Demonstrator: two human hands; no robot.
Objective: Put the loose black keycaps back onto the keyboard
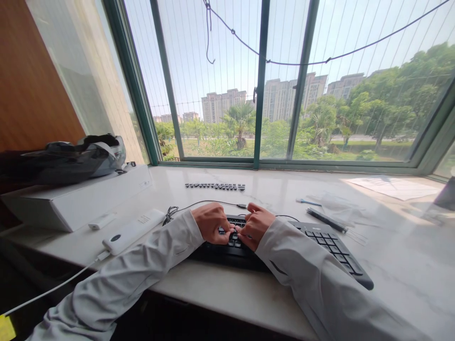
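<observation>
A black keyboard (329, 244) lies on the pale marbled sill, with its right-hand keys showing past my right sleeve. Over its middle keys, my left hand (214, 223) is closed, thumb and finger pressed together low on the keys. My right hand (256, 226) is also closed in a pinch, its fingertips nearly meeting those of the left. A thin dark bit shows at the right fingertips, too small to name. Beyond the hands stands a row of loose dark keycaps (215, 186). The keyboard's cable ends in a USB plug (242, 206) just behind my hands.
At left are a white power bank (133, 232) with a cable, a small white block (102, 221) and a white box (81, 199) bearing a dark bag (71, 158). Right of the keyboard lie a black brush-like tool (326, 219), a blue-tipped stick (308, 202), clear plastic and paper (394, 188).
</observation>
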